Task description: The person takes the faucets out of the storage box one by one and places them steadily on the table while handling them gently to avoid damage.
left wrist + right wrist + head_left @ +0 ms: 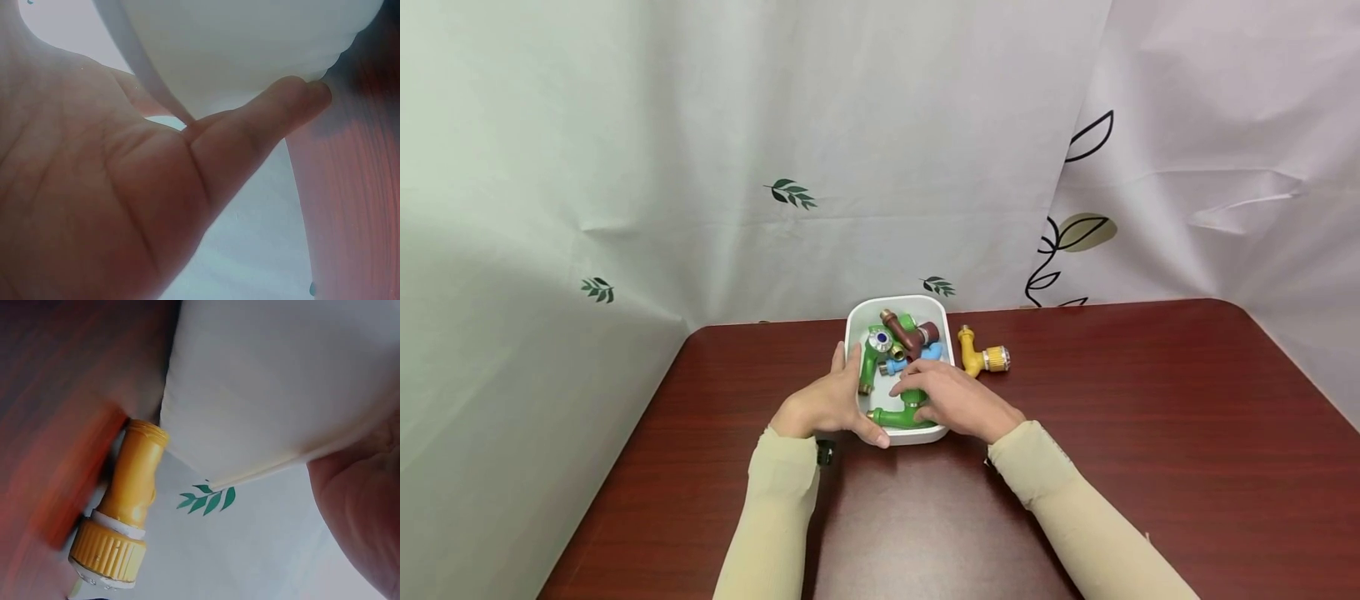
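A white plastic bin [900, 437] stands near the table's back edge with several plastic taps inside. My left hand [823, 400] rests against its left side, fingers straight and thumb at the near corner; the left wrist view shows the fingers along the outer wall [250, 50]. Reaching over the right rim, my right hand [958, 396] holds a green tap [895, 417] at its handle, low in the near end. Farther back in the bin lie another green tap [868, 367], a brown tap [906, 335] and a blue tap [932, 352], partly overlapping.
A yellow tap [973, 360] lies on the red-brown table [1112, 400] just right of the bin; the right wrist view shows this yellow tap [128, 487] close to the bin's wall. A pale curtain with leaf prints [865, 167] hangs behind the table.
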A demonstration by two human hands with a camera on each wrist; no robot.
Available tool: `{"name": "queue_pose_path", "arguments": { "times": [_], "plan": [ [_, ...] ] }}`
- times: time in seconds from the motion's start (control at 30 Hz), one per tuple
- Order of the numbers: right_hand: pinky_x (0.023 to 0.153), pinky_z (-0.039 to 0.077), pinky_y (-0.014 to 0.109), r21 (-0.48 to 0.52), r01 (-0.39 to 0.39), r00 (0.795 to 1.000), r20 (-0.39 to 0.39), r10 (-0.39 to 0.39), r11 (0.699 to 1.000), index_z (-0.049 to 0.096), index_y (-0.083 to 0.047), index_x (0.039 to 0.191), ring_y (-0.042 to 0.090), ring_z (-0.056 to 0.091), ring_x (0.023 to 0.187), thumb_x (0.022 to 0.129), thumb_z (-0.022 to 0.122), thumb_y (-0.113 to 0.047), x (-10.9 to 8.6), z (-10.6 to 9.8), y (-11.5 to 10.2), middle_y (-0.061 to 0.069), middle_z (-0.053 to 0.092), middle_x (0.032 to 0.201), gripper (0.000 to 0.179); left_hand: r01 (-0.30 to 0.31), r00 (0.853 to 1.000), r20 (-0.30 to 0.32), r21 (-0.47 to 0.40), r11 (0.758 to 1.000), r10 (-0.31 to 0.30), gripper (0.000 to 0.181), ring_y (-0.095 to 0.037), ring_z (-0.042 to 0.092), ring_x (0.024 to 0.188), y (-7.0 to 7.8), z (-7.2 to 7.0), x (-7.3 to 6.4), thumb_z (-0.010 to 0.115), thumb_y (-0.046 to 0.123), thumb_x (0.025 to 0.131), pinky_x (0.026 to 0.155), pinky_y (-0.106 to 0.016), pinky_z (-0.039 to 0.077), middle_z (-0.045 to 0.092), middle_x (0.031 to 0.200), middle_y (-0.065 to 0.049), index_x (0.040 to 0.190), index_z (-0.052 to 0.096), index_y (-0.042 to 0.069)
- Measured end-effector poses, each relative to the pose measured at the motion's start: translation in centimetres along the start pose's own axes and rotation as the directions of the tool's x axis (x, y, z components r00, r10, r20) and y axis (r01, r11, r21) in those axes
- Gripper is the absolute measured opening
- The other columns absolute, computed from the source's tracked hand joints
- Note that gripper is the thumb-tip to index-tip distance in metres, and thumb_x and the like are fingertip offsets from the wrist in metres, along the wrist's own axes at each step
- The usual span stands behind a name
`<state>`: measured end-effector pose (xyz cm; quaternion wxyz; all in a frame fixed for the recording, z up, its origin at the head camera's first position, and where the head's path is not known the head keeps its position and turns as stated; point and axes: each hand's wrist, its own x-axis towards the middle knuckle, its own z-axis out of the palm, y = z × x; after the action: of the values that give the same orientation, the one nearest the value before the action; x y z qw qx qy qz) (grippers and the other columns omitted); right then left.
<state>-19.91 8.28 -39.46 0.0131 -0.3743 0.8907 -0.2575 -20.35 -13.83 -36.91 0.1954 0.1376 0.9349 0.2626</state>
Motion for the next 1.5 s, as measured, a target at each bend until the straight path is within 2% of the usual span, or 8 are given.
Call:
{"name": "queue_pose_path", "arguments": {
  "times": [0.33,0.57,0.77,0.87,1.0,1.13,1.3,1.5],
  "plan": [
    [0.093,0.051,0.038,-0.031,0.026,0.999,-0.018,-0.027,0.999,0.074,-0.009,0.119,0.024,0.059,0.114,0.084,0.074,0.007,-0.6,-0.9,0.0,0.008,0.063,0.122,0.038,0.0,1.0,0.003,0.019,1.0,0.0,0.152,-0.042,0.033,0.143,0.0,0.0,0.1,0.098,0.044,0.058,0.11,-0.048,0.038,-0.019,0.162,-0.028,0.16,-0.006,0.001],
    [0.1,0.048,0.04,-0.076,0.052,0.998,-0.027,-0.054,0.996,0.074,-0.005,0.114,0.027,0.059,0.12,0.081,0.068,0.015,-1.0,-1.8,-0.2,0.011,0.064,0.128,0.039,0.017,1.0,0.005,0.013,1.0,-0.017,0.153,-0.042,0.031,0.144,0.0,0.0,0.1,0.099,0.043,0.057,0.111,-0.048,0.037,-0.02,0.162,-0.025,0.16,-0.006,0.004],
    [0.092,0.052,0.034,-0.067,0.108,0.993,-0.047,-0.111,0.992,0.075,-0.006,0.106,0.017,0.064,0.107,0.076,0.066,0.02,-0.9,-2.0,0.3,0.0,0.07,0.111,0.042,0.017,1.0,0.006,-0.001,1.0,-0.017,0.153,-0.042,0.032,0.144,0.0,0.0,0.1,0.099,0.042,0.056,0.111,-0.047,0.037,-0.02,0.162,-0.024,0.16,-0.006,0.004],
    [0.085,0.053,0.032,-0.033,0.106,0.993,-0.053,-0.108,0.994,0.075,-0.008,0.103,0.012,0.064,0.097,0.075,0.071,0.02,-0.9,-2.2,0.4,-0.004,0.071,0.104,0.04,0.017,1.0,0.006,-0.006,1.0,-0.017,0.153,-0.041,0.031,0.144,0.0,0.0,0.1,0.099,0.042,0.056,0.111,-0.047,0.037,-0.02,0.163,-0.024,0.161,-0.006,0.005],
    [0.084,0.054,0.031,-0.006,0.079,0.996,-0.046,-0.079,0.997,0.075,-0.009,0.104,0.011,0.064,0.094,0.077,0.075,0.016,-1.0,-2.6,0.6,-0.005,0.07,0.103,0.037,0.013,1.0,0.005,-0.013,1.0,-0.013,0.154,-0.041,0.03,0.145,-0.1,-0.1,0.1,0.099,0.043,0.056,0.112,-0.047,0.036,-0.02,0.163,-0.025,0.16,-0.006,0.004],
    [0.087,0.053,0.033,-0.015,0.077,0.996,-0.053,-0.078,0.997,0.073,-0.009,0.107,0.013,0.063,0.098,0.079,0.076,0.012,-1.2,-3.1,0.6,-0.003,0.069,0.107,0.035,0.013,1.0,0.005,-0.007,1.0,-0.012,0.153,-0.042,0.031,0.144,-0.1,-0.1,0.1,0.099,0.043,0.056,0.111,-0.048,0.036,-0.019,0.162,-0.026,0.16,-0.005,0.003],
    [0.089,0.053,0.034,-0.012,0.074,0.992,-0.104,-0.075,0.997,0.071,-0.009,0.111,0.015,0.063,0.1,0.081,0.078,0.007,-1.5,-3.5,0.7,0.0,0.067,0.111,0.035,0.01,1.0,0.002,0.011,1.0,-0.01,0.153,-0.043,0.033,0.142,0.0,-0.1,0.1,0.099,0.043,0.056,0.111,-0.047,0.037,-0.018,0.162,-0.028,0.16,-0.005,0.001],
    [0.094,0.05,0.037,-0.007,0.005,0.99,-0.14,-0.006,1.0,0.067,-0.009,0.116,0.017,0.061,0.107,0.085,0.078,-0.001,-1.9,-3.9,0.8,0.002,0.065,0.117,0.034,0.002,1.0,-0.002,0.018,1.0,-0.001,0.154,-0.042,0.036,0.141,0.0,-0.1,0.1,0.1,0.043,0.055,0.111,-0.047,0.037,-0.018,0.162,-0.028,0.16,-0.005,0.0]
  ]
}}
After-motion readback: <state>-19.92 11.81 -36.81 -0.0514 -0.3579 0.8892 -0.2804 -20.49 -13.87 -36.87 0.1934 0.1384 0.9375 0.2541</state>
